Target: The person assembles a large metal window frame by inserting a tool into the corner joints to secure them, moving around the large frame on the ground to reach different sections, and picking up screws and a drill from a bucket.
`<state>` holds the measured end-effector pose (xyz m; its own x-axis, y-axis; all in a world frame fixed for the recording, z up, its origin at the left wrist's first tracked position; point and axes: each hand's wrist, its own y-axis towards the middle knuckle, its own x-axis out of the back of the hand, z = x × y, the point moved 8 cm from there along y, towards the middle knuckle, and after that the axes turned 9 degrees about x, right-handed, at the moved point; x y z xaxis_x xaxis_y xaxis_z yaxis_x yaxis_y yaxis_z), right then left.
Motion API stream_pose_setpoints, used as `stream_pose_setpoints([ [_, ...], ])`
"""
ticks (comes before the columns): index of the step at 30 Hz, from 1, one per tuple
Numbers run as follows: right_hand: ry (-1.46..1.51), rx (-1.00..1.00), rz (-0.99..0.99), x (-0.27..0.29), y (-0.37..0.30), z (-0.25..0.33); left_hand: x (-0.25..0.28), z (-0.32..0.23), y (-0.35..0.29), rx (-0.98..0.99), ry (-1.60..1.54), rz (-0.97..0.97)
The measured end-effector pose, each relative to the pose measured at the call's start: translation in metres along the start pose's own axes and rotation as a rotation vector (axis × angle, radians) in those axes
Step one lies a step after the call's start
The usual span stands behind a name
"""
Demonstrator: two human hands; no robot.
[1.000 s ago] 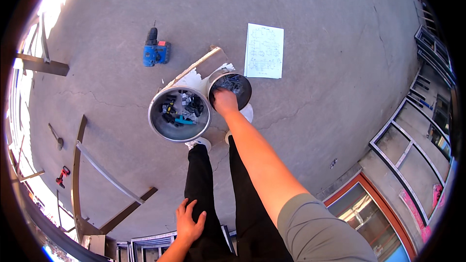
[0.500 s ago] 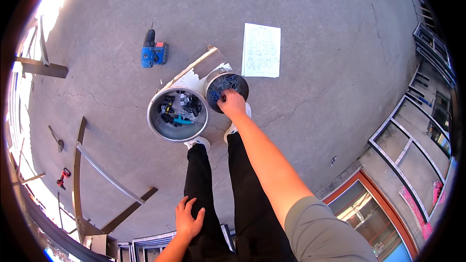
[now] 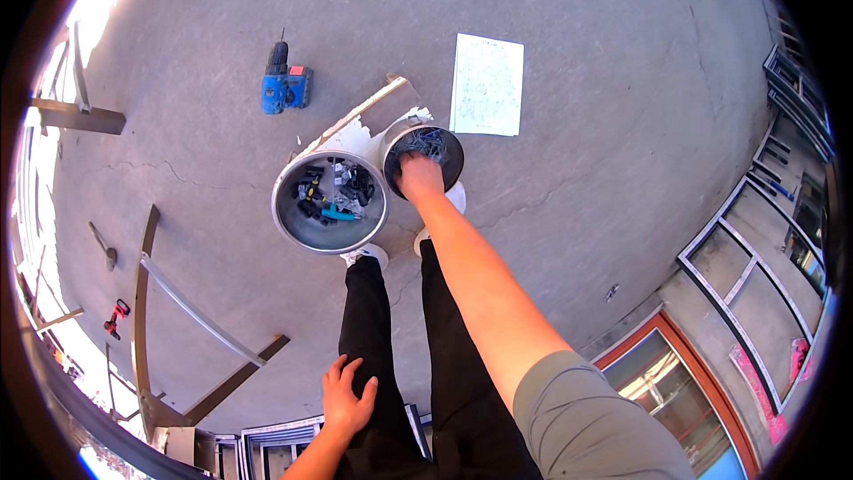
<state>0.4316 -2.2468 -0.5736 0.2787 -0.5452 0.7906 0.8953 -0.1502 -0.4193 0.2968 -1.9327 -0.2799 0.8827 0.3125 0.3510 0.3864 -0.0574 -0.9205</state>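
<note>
At the far left rim, a small red tool [image 3: 115, 318] and a hammer-like tool [image 3: 103, 247] lie on the ground; both are too small to identify with certainty. Long metal frame bars [image 3: 191, 311] cross the lower left, their ends cut off by the edge of the view.

The left hand [image 3: 348, 398] rests flat on the person's left thigh, fingers spread, holding nothing.

A blue cordless drill [image 3: 284, 87] lies on the concrete, well apart from the buckets. The larger metal bucket [image 3: 293, 220] stands just ahead of the person's left shoe and holds dark parts and one teal item; the individual parts cannot be made out. A white-painted board [image 3: 360, 129] lies behind it, partly hidden by both buckets.

The smaller bucket [image 3: 451, 153] stands just beside the larger one, to its right, and holds small dark screw-like pieces. The right hand [image 3: 419, 178] reaches into it, fingers down among the pieces; whether it has closed on any cannot be told, as the fingertips are hidden.

A sheet of paper [image 3: 487, 84] lies flat beyond the smaller bucket.

The surface is grey cracked concrete [image 3: 622, 124] in sunlight. Glazed window frames [image 3: 755, 276] line the right rim, distorted by the lens.
</note>
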Motion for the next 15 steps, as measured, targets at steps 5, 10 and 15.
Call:
stream_pose_setpoints([
  [5,0.164,-0.064,-0.134,0.032,-0.012,-0.009,0.002,0.001,0.009,-0.058,-0.022,-0.036],
  [10,0.524,-0.067,-0.312,0.084,-0.073,0.024,0.0,-0.032,0.062,-0.091,-0.524,0.019],
  [15,0.587,0.084,-0.036,0.128,-0.149,0.113,-0.009,-0.103,0.123,0.097,-1.39,0.197],
])
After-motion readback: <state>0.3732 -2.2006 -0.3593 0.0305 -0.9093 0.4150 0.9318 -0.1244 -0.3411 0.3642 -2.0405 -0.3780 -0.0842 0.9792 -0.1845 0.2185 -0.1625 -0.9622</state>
